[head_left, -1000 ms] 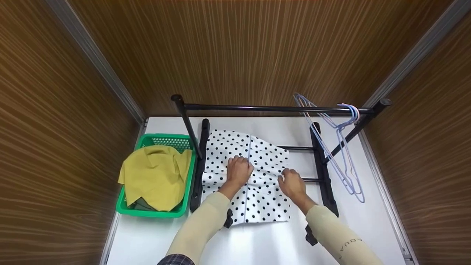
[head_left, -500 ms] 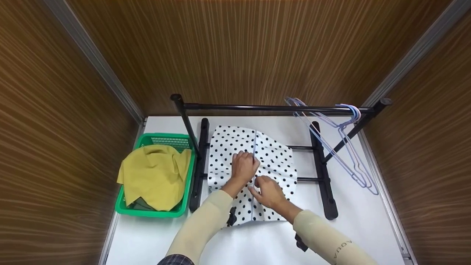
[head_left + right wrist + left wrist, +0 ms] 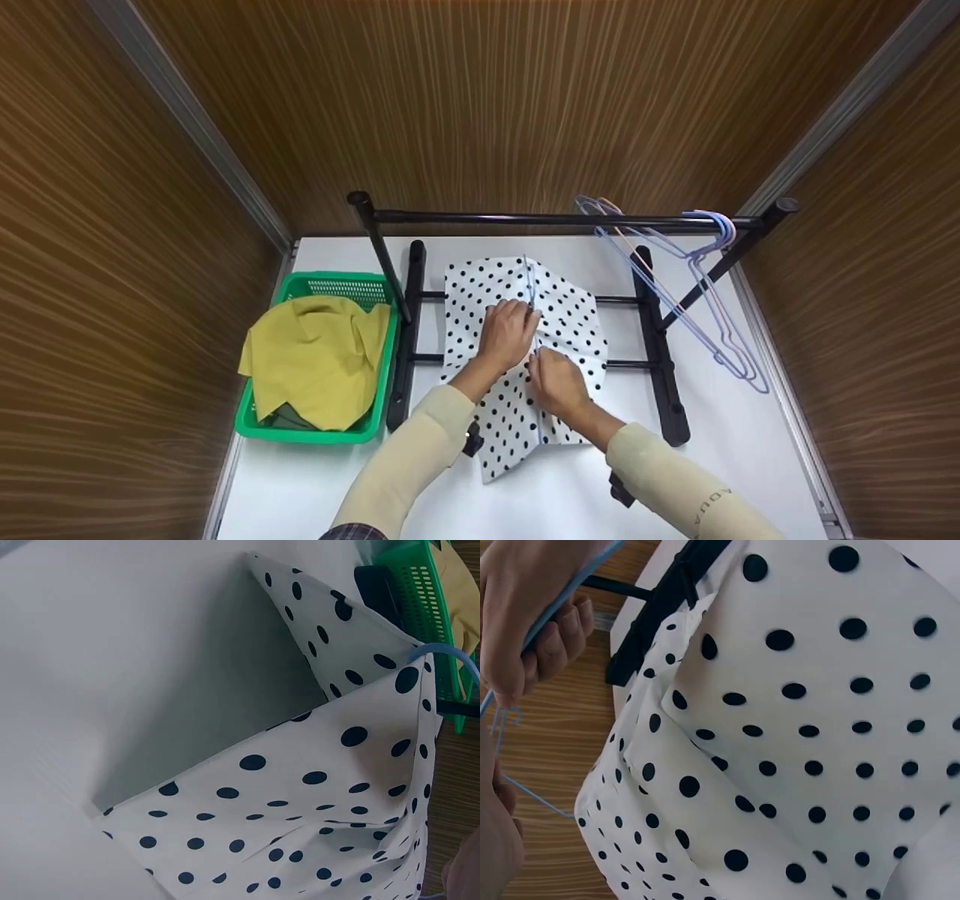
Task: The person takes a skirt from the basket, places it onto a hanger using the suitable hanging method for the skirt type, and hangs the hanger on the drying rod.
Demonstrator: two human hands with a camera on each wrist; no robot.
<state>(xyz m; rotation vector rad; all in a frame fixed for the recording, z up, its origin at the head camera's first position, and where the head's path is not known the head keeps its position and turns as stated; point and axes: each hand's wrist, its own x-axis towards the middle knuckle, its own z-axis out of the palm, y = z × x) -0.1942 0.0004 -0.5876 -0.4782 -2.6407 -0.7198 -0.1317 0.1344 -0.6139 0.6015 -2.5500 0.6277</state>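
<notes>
A white cloth with black dots drapes on both sides of a blue hanger, seen edge-on in the head view. My left hand grips the hanger from the left, its fingers partly hidden. Just nearer to me, my right hand holds the hanger with curled fingers. The left wrist view shows fingers wrapped round the blue hanger wire, with the dotted cloth hanging beside them. In the right wrist view the cloth parts into two flaps below a curved blue end.
A black rack stands over the cloth on the white table. Several pastel hangers hang at the right of its bar. To the left sits a green basket with yellow cloth. Wood-patterned walls surround the table.
My right hand has moved left from the cloth's right side to the hanger. The cloth has shifted right and folded down along the hanger, its near edge now forming a peak.
</notes>
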